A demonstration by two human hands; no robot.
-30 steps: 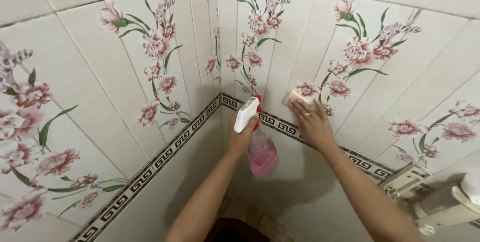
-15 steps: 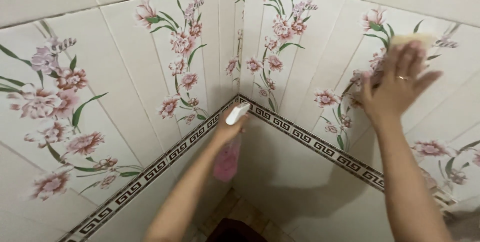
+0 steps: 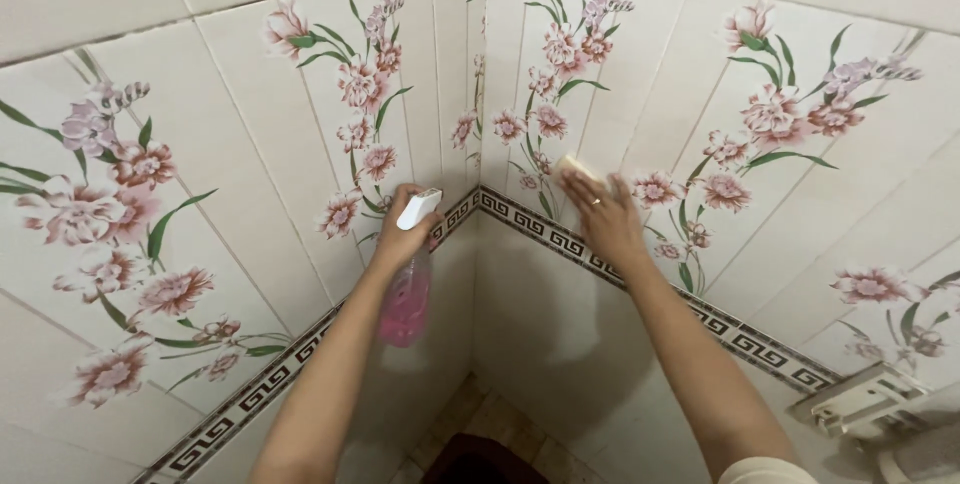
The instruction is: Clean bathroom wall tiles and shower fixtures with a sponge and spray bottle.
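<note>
The right hand presses a small pale yellow sponge flat against the cream wall tile printed with pink flowers, just above the black-and-white key-pattern border strip and just right of the room's corner. The fingers are spread over the sponge, so the grip here is a flat palm press more than a clench; most of the sponge is hidden under the fingers and only its upper edge shows.

The left hand is closed around the neck of a clear plastic spray bottle with a white trigger head and pink liquid. The bottle hangs below the border strip, left of the corner, near the wall; whether it touches the wall I cannot tell.

To wipe well from here, keep the palm's pressure even so the whole sponge face meets the tile, and run overlapping strokes along the grout lines, where dirt probably collects. Close to the border strip, follow its raised edge instead of crossing it at speed, or the sponge may fold. The bottle is best kept upright and still, nozzle pointed away from the wiping hand, with no finger pulling the trigger.
</note>
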